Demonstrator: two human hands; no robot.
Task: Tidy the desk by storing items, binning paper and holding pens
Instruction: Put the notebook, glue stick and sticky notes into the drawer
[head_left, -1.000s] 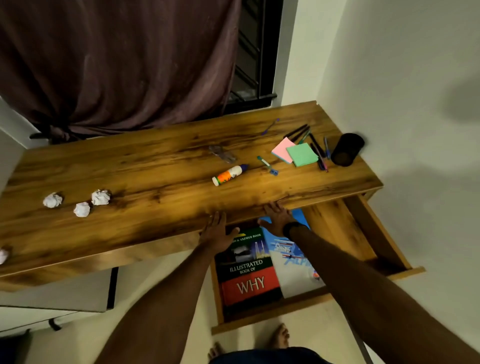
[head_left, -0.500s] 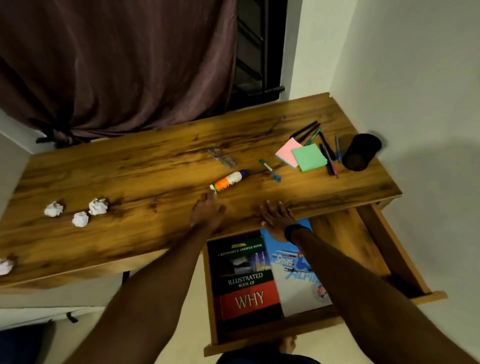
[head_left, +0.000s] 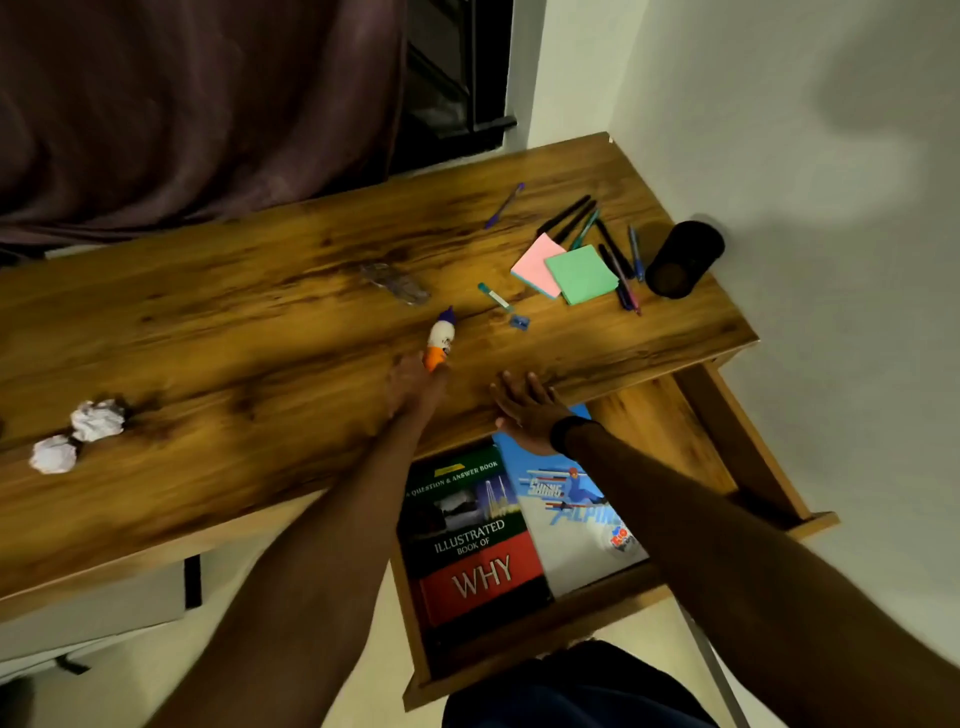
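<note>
Fingers (head_left: 434, 375) touching glue bottle (head_left: 441, 339); right hand (head_left: 524, 410) flat

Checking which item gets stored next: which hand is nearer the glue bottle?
Left. The left hand has its fingertips at the glue bottle's orange end. The right hand rests flat at the desk's front edge, apart from it.

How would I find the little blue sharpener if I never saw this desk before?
Start at the brown wooden desk and go to its right end, where the black cylindrical pen holder stands. Left of it lie the green sticky-note pad and, nearer the front edge, the small blue pencil sharpener. It is the only short, blocky blue thing there; the blue pens nearby are long and thin.
</note>
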